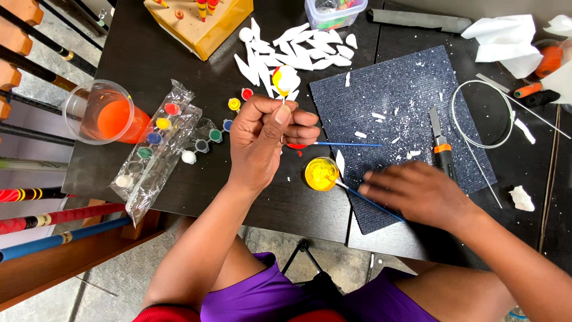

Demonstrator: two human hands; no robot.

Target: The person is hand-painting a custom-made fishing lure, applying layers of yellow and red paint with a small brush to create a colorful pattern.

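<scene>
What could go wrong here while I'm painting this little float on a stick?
1. The right hand dips a blue brush in the open yellow paint pot near the table's front edge; a nudge might tip it.
2. The float in the left hand looks freshly painted yellow and red; it could smear on fingers.
3. A utility knife lies beside the right hand on the grey mat.

Paint cup (321,173) on table (179,59), left of mat (405,101); knife (441,143) on mat; beaker (101,112) far left.
</scene>
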